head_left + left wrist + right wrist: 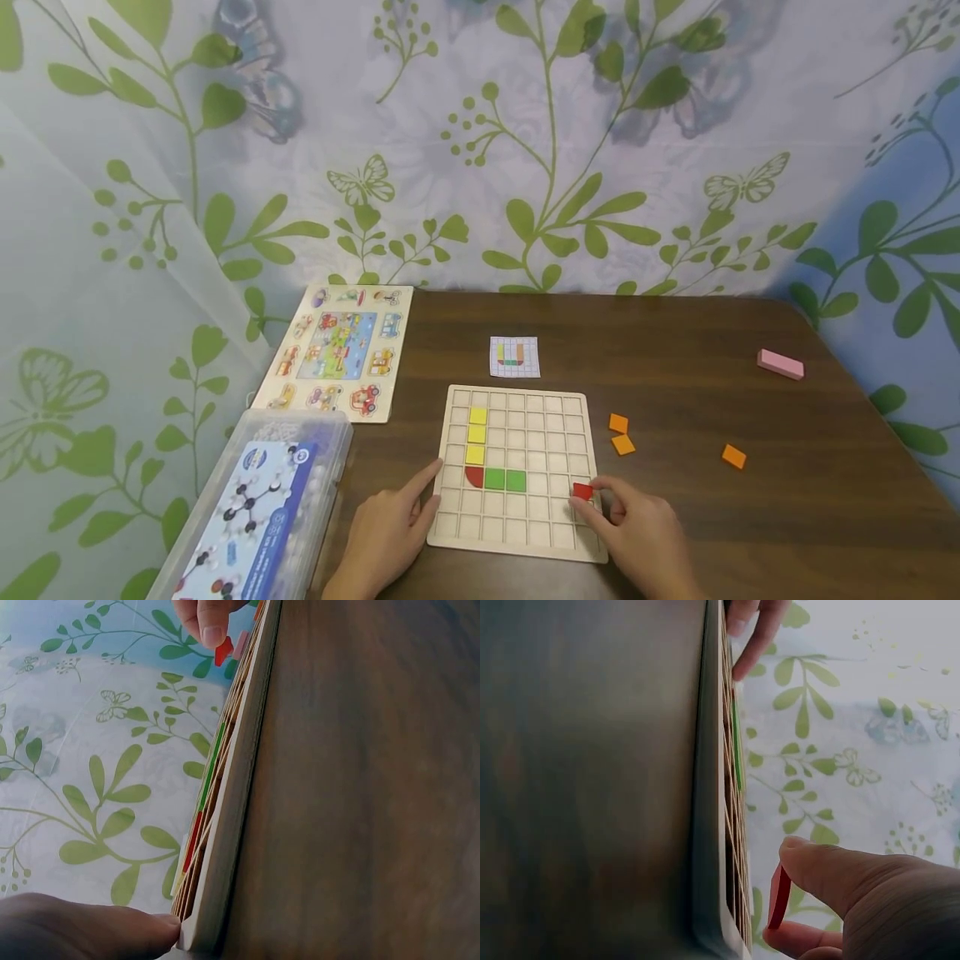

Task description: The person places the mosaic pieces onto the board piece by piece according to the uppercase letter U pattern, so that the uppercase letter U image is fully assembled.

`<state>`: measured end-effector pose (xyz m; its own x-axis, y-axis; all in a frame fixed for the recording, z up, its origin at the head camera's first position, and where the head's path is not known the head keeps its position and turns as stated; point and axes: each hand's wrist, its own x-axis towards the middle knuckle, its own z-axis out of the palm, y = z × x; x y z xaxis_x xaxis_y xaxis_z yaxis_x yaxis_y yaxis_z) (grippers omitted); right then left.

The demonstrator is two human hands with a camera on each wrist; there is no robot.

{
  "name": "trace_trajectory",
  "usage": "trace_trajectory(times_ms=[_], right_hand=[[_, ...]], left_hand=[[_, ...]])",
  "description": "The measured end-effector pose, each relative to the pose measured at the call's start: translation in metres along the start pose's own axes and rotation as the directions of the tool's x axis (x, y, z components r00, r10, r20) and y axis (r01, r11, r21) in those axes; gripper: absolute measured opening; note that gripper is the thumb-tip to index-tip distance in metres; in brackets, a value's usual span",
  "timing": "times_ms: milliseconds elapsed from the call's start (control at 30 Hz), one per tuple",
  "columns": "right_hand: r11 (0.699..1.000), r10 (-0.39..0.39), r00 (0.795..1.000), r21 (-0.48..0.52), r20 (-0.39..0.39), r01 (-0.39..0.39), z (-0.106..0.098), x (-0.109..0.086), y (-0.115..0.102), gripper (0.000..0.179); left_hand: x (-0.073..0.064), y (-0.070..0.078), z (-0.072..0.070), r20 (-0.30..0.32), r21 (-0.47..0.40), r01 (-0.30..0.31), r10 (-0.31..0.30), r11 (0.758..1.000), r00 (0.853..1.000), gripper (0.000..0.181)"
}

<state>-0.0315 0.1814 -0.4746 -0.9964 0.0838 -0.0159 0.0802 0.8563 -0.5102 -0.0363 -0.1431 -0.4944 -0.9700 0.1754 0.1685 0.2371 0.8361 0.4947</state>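
Note:
A square wooden grid board (551, 462) lies on the table. Three yellow tiles (476, 433) run down one column, with a red rounded tile (474, 477) below them and two green tiles (505, 479) to its right. Between thumb and fingertip my right hand (637, 525) pinches a red tile (778, 896), held above the board's right side. My left hand (390, 529) touches the board's left edge with index finger and thumb extended. Behind the board, a small paper card (514, 357) shows a coloured pattern on a grid.
Three orange tiles, among them one orange tile (734, 457) farther out, lie right of the board. A pink block (780, 364) sits at the back right. On the left are a picture puzzle board (397, 350) and a clear plastic case (247, 500) with a molecule label.

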Motion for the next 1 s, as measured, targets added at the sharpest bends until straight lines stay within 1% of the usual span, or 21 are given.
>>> trace_trajectory(times_ms=[100,333,500,700,767,867,1000], right_hand=[[1.0,-0.008,1.0,0.015,-0.014,0.009,0.004,-0.001,-0.005,0.038],[0.999,0.026,0.999,0.044,0.029,-0.027,0.014,-0.006,-0.014,0.037],[1.0,0.002,1.0,0.024,-0.005,-0.002,0.017,-0.002,-0.015,0.034],[0.999,-0.038,0.999,0.0,-0.01,0.038,0.02,0.0,-0.018,0.034],[0.999,-0.044,0.999,-0.01,-0.002,0.044,0.021,0.001,-0.02,0.034],[0.998,-0.048,0.999,-0.03,0.007,0.048,0.022,0.002,-0.024,0.034],[0.997,-0.063,0.998,-0.045,0.003,0.063,0.022,0.004,-0.03,0.033]], left_hand=[[0.001,0.0,0.0,-0.009,0.004,-0.005,0.005,1.0,1.0,0.041],[-0.004,-0.001,0.003,-0.005,0.003,-0.006,0.006,1.0,1.0,0.042],[-0.001,-0.002,0.003,-0.024,0.011,-0.014,0.015,1.0,1.0,0.042],[0.001,0.0,0.002,-0.041,0.013,-0.021,0.022,1.0,0.999,0.042],[0.001,0.0,0.001,-0.041,0.01,-0.023,0.023,1.0,0.999,0.042],[0.001,0.0,0.001,-0.025,0.008,-0.015,0.016,1.0,1.0,0.042],[0.001,0.0,0.0,-0.013,0.015,-0.012,0.012,1.0,1.0,0.042]])
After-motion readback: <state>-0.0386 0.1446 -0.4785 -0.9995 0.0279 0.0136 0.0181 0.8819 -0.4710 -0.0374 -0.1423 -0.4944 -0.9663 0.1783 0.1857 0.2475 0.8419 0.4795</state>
